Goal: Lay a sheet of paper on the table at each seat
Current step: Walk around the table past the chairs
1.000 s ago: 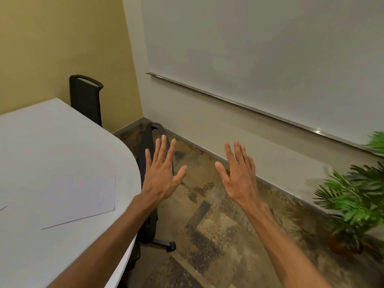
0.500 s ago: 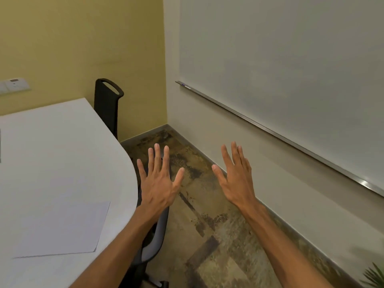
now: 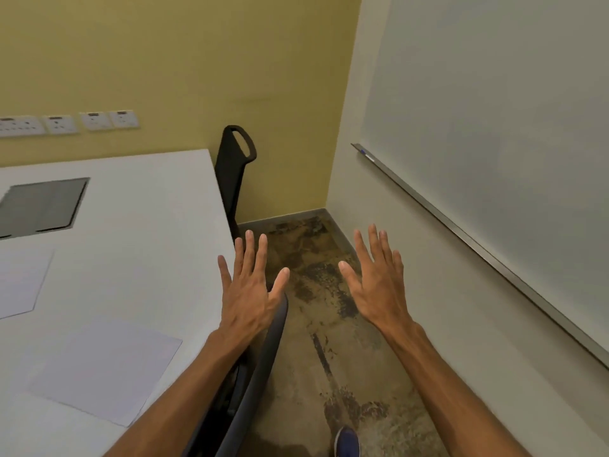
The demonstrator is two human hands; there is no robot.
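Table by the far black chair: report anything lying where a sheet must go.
Nothing visible: the table beside the far chair is bare, the dark panel lies further left. Left hand and right hand: empty.

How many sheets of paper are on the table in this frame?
2. One sheet lies near the table's right edge, close to the camera; the second sheet is farther left, cut by the frame. More may lie out of view.

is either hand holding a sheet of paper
No, the left hand and the right hand are both spread open and empty, while the near sheet of paper lies flat on the table.
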